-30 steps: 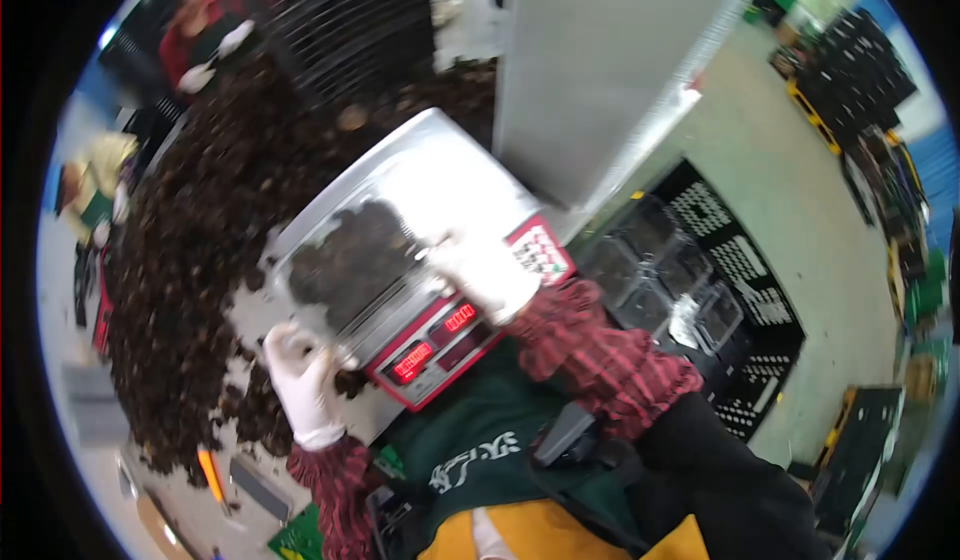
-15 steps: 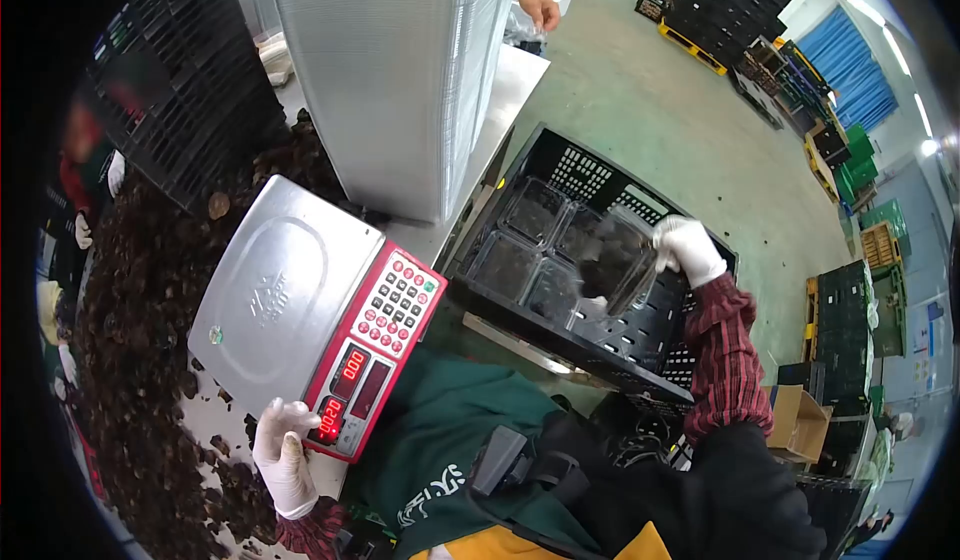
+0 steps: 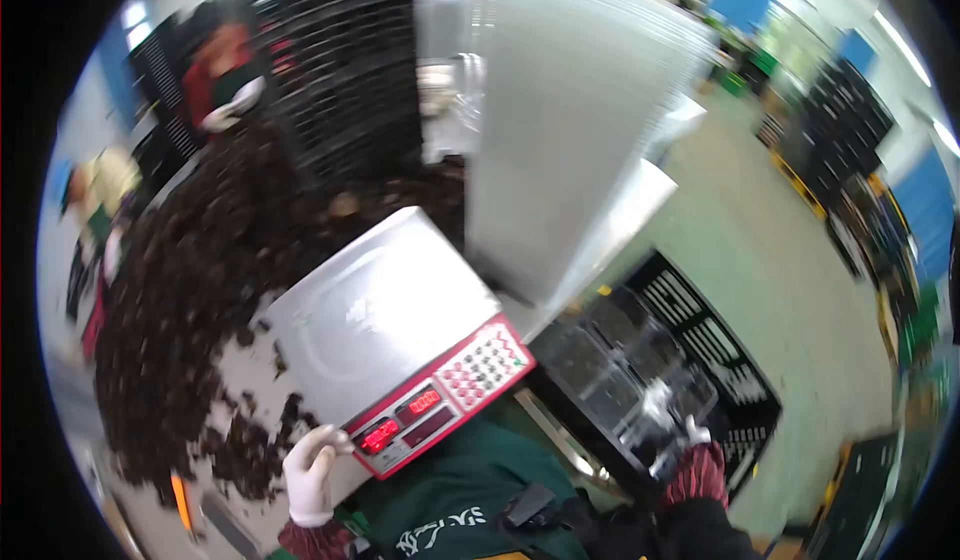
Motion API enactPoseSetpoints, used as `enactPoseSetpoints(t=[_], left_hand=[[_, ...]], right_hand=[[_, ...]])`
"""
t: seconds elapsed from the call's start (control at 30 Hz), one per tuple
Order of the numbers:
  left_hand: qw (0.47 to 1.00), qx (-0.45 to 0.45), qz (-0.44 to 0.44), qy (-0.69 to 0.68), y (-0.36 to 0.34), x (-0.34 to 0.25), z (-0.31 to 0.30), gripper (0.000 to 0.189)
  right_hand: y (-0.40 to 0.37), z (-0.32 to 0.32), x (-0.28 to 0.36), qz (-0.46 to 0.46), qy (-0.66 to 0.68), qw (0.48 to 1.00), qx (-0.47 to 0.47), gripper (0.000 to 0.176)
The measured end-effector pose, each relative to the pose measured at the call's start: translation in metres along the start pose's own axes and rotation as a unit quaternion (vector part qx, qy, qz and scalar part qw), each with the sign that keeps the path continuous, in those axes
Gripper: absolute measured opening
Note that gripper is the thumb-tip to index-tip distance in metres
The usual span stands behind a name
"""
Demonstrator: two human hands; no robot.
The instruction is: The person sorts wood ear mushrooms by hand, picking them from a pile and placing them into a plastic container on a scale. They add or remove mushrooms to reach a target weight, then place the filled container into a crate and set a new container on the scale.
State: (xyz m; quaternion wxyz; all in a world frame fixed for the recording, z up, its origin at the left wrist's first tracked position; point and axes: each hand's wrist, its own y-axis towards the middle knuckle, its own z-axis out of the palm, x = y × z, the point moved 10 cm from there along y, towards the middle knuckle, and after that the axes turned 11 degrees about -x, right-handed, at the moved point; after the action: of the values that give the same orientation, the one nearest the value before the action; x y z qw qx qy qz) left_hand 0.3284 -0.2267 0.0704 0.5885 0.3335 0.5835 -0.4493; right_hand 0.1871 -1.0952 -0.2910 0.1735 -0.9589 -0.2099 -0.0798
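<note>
My left hand (image 3: 312, 472), in a white glove, is beside the front left corner of the red and silver digital scale (image 3: 400, 310). Its fingers are bent but apart, with the tips at the scale's edge and nothing held. Red digits glow on the display, and the weighing plate is bare. Inside the black plastic crate (image 3: 752, 400) is my white-gloved right hand (image 3: 693, 432), among clear plastic boxes (image 3: 630, 345) that have dark contents. Motion blur hides whether its fingers grip a box.
A tall stack of clear plastic trays (image 3: 570, 120) stands behind the scale. Dark mushroom-like pieces (image 3: 200, 290) are heaped at left, near stacked black crates (image 3: 335, 70). An orange-handled tool (image 3: 181, 500) lies at front left. A person (image 3: 220, 75) stands across the heap.
The view has swung left, so the scale and crate appear farther right and lower. My right hand, earlier gripping a clear box above the crate, is now lower among the boxes. My left hand remains by the scale.
</note>
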Motion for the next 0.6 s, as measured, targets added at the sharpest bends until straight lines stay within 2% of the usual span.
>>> enactPoseSetpoints(t=[0.03, 0.07, 0.1, 0.13, 0.27, 0.33, 0.4, 0.43, 0.5, 0.53, 0.57, 0.6], left_hand=[[1.000, -0.012, -0.017, 0.010, -0.002, 0.001, -0.002, 0.029], [1.000, -0.004, -0.016, 0.004, -0.003, 0.002, -0.002, 0.028], [0.999, 0.007, -0.002, 0.041, -0.005, -0.001, -0.002, 0.028], [1.000, 0.011, -0.008, 0.011, -0.007, -0.005, 0.000, 0.028], [1.000, 0.002, 0.002, 0.026, -0.005, -0.008, -0.003, 0.028], [0.999, -0.032, 0.017, 0.022, 0.002, -0.018, -0.012, 0.027], [0.992, -0.078, 0.064, 0.073, 0.015, -0.033, -0.029, 0.025], [0.980, -0.092, 0.107, 0.142, 0.022, -0.047, -0.035, 0.024], [0.938, -0.120, 0.202, 0.254, 0.044, -0.061, -0.048, 0.021], [0.912, -0.123, 0.262, 0.289, 0.058, -0.064, -0.053, 0.020], [0.902, -0.127, 0.271, 0.311, 0.077, -0.065, -0.056, 0.019], [0.892, -0.130, 0.280, 0.331, 0.097, -0.071, -0.056, 0.017]], right_hand=[[0.031, 0.030, 0.002, -0.122, -0.105, 0.986, 0.032, 0.063], [0.055, 0.057, 0.005, -0.247, -0.199, 0.948, 0.039, 0.070], [0.023, 0.026, 0.026, -0.145, -0.186, 0.971, 0.025, 0.066], [0.011, 0.010, 0.047, -0.128, -0.191, 0.973, 0.010, 0.062], [-0.002, -0.033, 0.116, -0.171, -0.239, 0.953, -0.070, 0.047], [0.001, -0.067, 0.152, -0.207, -0.252, 0.935, -0.138, 0.040], [-0.010, -0.115, 0.197, -0.250, -0.254, 0.906, -0.228, 0.034], [-0.024, -0.147, 0.229, -0.302, -0.276, 0.860, -0.306, 0.031], [-0.087, -0.218, 0.327, -0.409, -0.326, 0.683, -0.510, 0.027], [0.045, -0.240, 0.315, -0.350, 0.021, 0.900, -0.259, 0.041], [-0.094, -0.319, 0.380, -0.476, 0.119, 0.742, -0.457, 0.035], [-0.168, -0.363, 0.424, -0.280, 0.282, 0.889, -0.226, 0.042]])
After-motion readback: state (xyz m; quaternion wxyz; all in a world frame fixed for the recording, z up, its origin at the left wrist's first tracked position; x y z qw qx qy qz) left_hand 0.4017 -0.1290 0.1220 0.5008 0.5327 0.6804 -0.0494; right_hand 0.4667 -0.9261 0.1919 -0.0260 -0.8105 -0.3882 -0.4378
